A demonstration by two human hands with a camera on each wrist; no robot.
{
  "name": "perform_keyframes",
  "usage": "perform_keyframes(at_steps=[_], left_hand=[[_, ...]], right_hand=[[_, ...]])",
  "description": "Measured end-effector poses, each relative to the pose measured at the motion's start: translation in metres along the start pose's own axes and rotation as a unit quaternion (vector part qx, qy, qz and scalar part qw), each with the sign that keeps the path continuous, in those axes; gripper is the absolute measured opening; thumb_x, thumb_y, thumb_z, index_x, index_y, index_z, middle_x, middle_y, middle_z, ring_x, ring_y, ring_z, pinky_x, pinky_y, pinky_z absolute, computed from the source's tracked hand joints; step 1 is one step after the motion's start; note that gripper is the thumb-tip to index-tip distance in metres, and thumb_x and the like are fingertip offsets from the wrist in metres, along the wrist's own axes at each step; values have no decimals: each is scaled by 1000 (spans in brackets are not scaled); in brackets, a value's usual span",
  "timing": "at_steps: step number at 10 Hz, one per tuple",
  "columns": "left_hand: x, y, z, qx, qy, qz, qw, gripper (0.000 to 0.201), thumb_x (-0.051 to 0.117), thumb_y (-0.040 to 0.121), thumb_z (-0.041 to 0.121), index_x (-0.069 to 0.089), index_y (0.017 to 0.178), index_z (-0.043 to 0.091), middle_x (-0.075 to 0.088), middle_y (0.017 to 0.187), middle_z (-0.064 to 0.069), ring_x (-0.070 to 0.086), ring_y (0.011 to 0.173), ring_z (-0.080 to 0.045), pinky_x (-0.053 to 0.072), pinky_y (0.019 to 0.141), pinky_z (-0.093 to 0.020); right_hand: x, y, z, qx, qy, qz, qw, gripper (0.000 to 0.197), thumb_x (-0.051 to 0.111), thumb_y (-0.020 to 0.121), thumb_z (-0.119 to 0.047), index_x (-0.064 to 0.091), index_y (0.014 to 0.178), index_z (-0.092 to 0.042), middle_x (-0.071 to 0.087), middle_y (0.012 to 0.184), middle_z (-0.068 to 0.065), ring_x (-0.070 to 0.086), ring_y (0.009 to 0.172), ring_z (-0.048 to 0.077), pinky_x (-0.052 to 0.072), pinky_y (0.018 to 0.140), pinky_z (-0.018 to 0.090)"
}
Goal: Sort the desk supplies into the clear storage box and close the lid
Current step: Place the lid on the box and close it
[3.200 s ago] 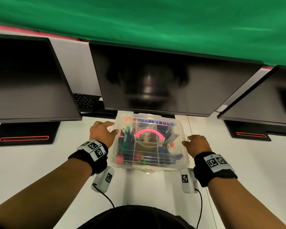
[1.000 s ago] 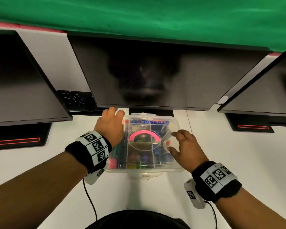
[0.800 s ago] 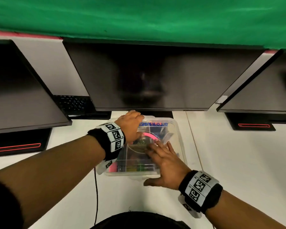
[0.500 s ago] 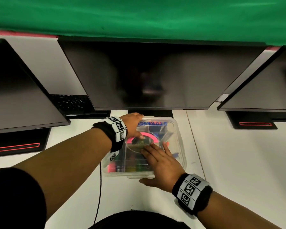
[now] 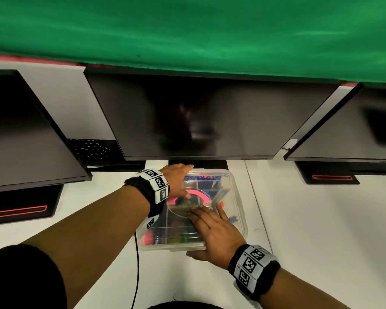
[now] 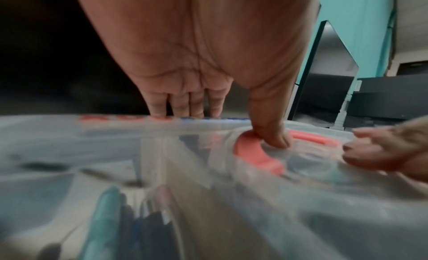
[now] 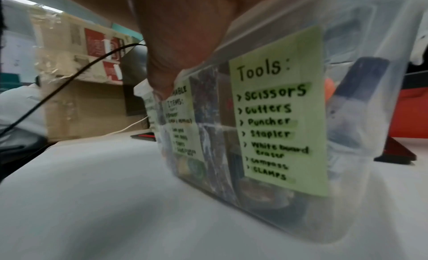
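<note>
Since 0.5 s ago, little shift: left hand point(image 5: 176, 179) still flat across clear storage box point(image 5: 236, 210) far edge, lower centre; right hand point(image 5: 212, 233) spread flat on lid point(image 5: 210, 181). White desk point(image 5: 310, 219) lies right.

The clear storage box point(image 5: 236, 210) sits flat on the white bench point(image 5: 310, 230), at 6 o'clock from the middle monitor's foot. Its transparent lid point(image 6: 162, 154) is on, carrying a pink arched handle point(image 5: 200, 194) and mirrored blue lettering along the 12 o'clock edge. Colourful supplies fill the divided compartments. A green note point(image 7: 277, 117) headed "Tools:" faces out from the 6 o'clock wall.
</note>
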State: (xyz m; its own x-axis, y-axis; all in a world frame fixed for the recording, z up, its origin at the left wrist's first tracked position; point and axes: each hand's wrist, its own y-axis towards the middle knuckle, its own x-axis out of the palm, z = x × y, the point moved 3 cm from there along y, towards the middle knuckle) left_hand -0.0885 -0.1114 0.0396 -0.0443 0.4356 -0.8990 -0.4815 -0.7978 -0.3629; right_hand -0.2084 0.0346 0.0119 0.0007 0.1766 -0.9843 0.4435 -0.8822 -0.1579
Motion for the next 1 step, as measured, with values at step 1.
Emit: perform_keyframes(at_steps=[1], left_hand=[[-1, -33, -7, -18, -13, 37, 999, 88, 62, 82, 46, 7, 149, 27, 7, 158, -3, 8, 146, -21, 12, 120, -41]], right_hand=[[-6, -7, 5, 0, 116, 5, 993, 87, 53, 66, -71, 37, 139, -28, 42, 144, -9, 33, 136, 7, 11, 118, 43]])
